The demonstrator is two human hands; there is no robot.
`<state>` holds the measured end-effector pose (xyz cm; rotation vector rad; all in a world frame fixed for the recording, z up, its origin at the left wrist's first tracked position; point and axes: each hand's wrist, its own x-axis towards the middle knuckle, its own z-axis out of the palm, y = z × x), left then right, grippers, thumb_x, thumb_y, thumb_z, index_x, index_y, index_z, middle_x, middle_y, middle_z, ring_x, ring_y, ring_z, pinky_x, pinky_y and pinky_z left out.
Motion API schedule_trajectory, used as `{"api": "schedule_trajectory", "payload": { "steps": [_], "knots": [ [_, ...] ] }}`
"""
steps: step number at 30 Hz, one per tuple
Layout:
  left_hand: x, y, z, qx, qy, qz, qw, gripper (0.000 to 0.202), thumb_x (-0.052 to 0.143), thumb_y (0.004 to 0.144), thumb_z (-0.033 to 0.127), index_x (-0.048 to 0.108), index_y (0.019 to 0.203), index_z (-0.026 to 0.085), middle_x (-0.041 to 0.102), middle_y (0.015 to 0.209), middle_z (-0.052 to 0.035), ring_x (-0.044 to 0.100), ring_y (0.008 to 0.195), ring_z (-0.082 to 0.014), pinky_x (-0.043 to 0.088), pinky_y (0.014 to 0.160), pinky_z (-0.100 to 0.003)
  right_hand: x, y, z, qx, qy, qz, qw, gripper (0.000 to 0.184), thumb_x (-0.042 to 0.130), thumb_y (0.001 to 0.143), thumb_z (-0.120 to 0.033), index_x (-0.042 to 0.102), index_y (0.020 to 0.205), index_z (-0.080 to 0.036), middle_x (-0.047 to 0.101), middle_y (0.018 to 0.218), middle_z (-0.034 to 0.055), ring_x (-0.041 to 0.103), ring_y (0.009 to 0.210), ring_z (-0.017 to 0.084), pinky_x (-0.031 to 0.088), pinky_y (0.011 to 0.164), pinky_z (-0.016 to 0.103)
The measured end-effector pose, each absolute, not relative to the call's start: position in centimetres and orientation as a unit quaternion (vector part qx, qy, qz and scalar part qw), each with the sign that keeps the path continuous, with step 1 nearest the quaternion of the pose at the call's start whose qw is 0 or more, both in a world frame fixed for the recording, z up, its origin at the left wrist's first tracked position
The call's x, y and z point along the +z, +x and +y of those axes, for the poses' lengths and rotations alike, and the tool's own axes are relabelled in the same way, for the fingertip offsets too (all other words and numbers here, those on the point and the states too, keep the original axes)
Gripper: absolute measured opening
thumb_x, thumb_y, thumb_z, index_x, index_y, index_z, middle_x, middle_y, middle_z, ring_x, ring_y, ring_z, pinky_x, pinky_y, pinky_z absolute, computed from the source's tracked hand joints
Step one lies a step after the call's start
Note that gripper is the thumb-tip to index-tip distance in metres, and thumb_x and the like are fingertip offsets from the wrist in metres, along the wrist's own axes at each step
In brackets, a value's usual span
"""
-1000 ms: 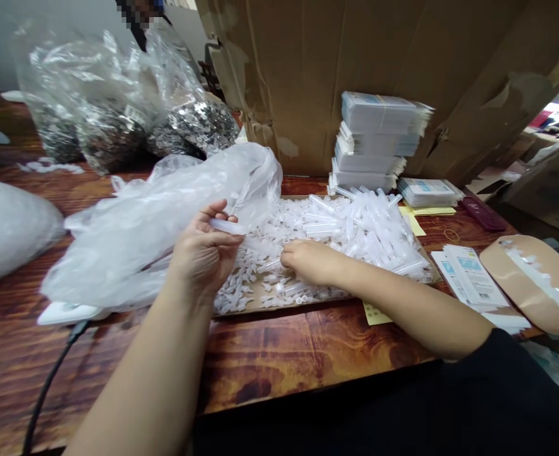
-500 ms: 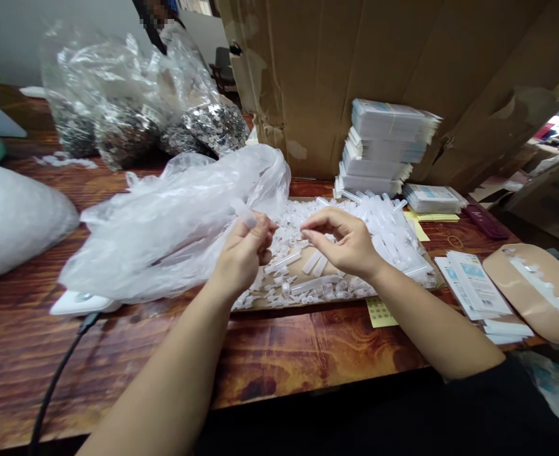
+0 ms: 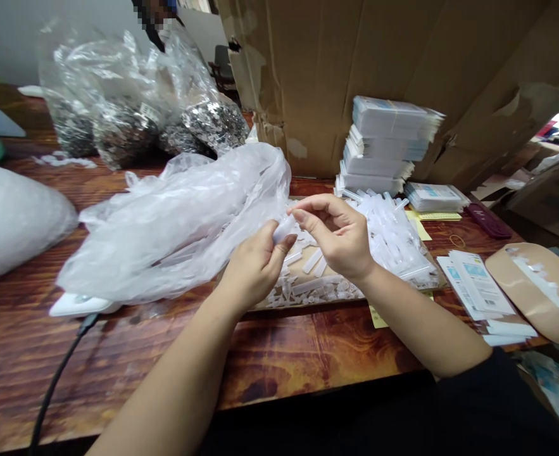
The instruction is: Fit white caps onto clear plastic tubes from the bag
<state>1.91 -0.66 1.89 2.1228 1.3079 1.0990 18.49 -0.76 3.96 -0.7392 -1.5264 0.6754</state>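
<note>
My left hand [image 3: 255,266] is closed round a small clear plastic tube [image 3: 283,229], held up over a flat cardboard tray [image 3: 302,269]. My right hand [image 3: 339,237] meets it from the right, thumb and fingers pinched at the tube's end on something too small to make out. The tray carries a heap of clear plastic tubes [image 3: 393,234] on its right side and many small caps [image 3: 307,291] along its near edge. A crumpled clear plastic bag [image 3: 175,221] lies just left of my hands.
Stacks of white printed packets [image 3: 388,145] stand behind the tray against a large cardboard sheet [image 3: 378,63]. Bags of shiny metal parts [image 3: 131,120] sit at the back left. Loose packets [image 3: 473,285] and a tan sheet [image 3: 535,291] lie right. A black cable [image 3: 56,380] crosses the wooden table [image 3: 283,354].
My right hand rose from the caps on the tray and came to the left hand. Both hands now meet at the tube, a little higher than before.
</note>
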Motion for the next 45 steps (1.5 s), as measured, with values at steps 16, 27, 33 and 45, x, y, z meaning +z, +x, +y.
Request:
{"api": "schedule_trajectory", "payload": {
  "steps": [16,27,33,45],
  "knots": [
    [2.3,2.1,-1.4,0.324,0.775,0.524,0.14,0.033,0.032,0.098,0.053,0.045,0.084,0.025,0.057,0.067,-0.0032,0.058,0.066,-0.0255,0.037,0.066,-0.034,2.1,17.9,-0.9,0.353,-0.356,-0.56,0.66,0.027,0.075,0.087,-0.047,0.066,0.085,-0.022,0.058,0.068,-0.005,0.052,0.058,0.009,0.047,0.056,0.026],
    [1.8,1.4,0.2,0.26,0.75,0.608,-0.03,0.039,0.043,0.102,0.053,0.066,0.102,0.022,0.076,0.091,-0.0088,0.069,0.08,-0.0288,0.03,0.061,-0.033,2.5,21.2,3.0,0.338,-0.461,-0.73,0.375,0.032,0.063,0.098,-0.045,0.069,0.081,-0.018,0.069,0.082,0.0039,0.062,0.074,0.015,0.052,0.071,0.031],
    [0.5,0.4,1.2,0.368,0.772,0.519,0.011,0.039,0.053,0.099,0.054,0.075,0.106,0.023,0.079,0.096,-0.0069,0.071,0.084,-0.0242,0.044,0.069,-0.031,-0.4,20.7,5.4,0.156,-0.477,-0.85,0.159,0.024,0.066,0.078,0.001,0.058,0.068,-0.019,0.069,0.092,0.0082,0.062,0.095,0.023,0.05,0.091,0.038],
    [1.5,0.2,1.1,0.408,0.773,0.467,0.133,0.038,0.058,0.091,0.048,0.078,0.098,0.017,0.078,0.089,-0.009,0.069,0.081,-0.0242,0.051,0.077,-0.034,2.5,24.0,1.8,0.107,-0.329,-0.808,0.477,0.017,0.066,0.093,-0.02,0.056,0.107,-0.023,0.067,0.102,0.0043,0.065,0.088,0.016,0.057,0.078,0.033]
  ]
}}
